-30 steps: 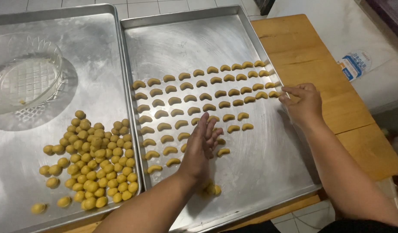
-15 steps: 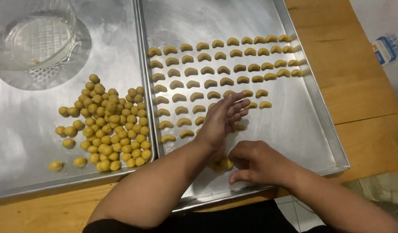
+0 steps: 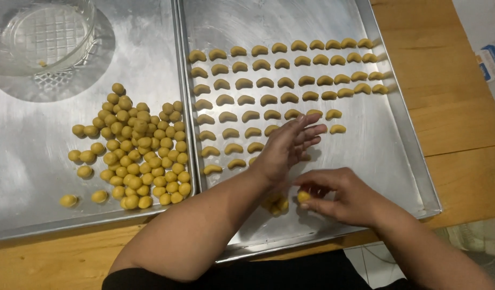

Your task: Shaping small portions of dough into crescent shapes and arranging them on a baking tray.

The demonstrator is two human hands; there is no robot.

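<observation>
Yellow dough ball (image 3: 303,196) (right hand (image 3: 341,194)), near tray edge (image 3: 333,234)

- Left metal tray (image 3: 22,177): shiny, lying edge to edge with the second tray on its right.
- Heap of yellow dough balls (image 3: 137,147) on the left tray, packed close; a few strays just apart at its lower left.
- Clear glass bowl (image 3: 43,35), patterned base, at the left tray's far corner, well apart from the heap.
- Wooden table (image 3: 457,115) under both trays, planks bare at right.
- Blue-and-white packet (image 3: 492,62) at the table's right edge, cut off by the frame.
</observation>
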